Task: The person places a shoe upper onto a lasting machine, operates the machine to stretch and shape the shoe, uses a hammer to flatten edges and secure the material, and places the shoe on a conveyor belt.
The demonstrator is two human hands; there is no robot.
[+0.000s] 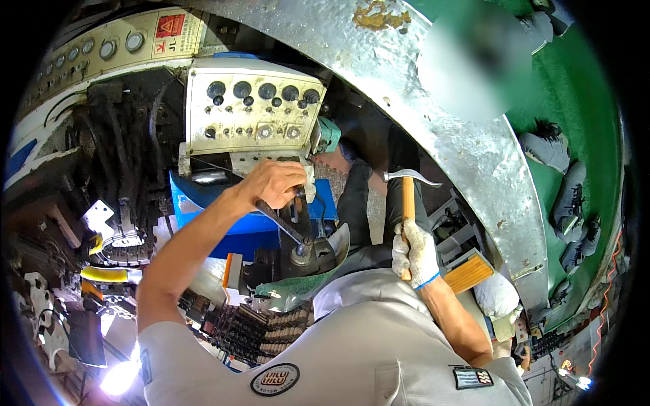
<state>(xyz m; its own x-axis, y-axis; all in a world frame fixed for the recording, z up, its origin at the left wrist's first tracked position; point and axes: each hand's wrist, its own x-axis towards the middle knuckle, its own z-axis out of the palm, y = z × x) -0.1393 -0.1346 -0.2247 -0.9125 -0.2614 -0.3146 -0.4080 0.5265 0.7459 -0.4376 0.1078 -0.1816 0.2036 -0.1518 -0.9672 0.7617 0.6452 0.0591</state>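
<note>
**Shoe-lasting station: both hands engaged**

The control panel (250, 108) is facing the operator within reach. Below it, a grey shoe upper (313, 271) is sitting sole-up on the machine's post for access. The bare left hand (274, 183) is closing around a lever (284, 227). The gloved right hand (414, 252) is gripping a wooden-handled hammer (408, 196) fully, head raised clear.

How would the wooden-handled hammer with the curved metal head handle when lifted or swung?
The wooden-handled hammer is probably stiff and top-heavy, since its metal head sits far above the gloved right hand, which grips low on the handle. The knit glove likely limits slipping. Laid down, it would probably lie flat rather than roll.
</note>
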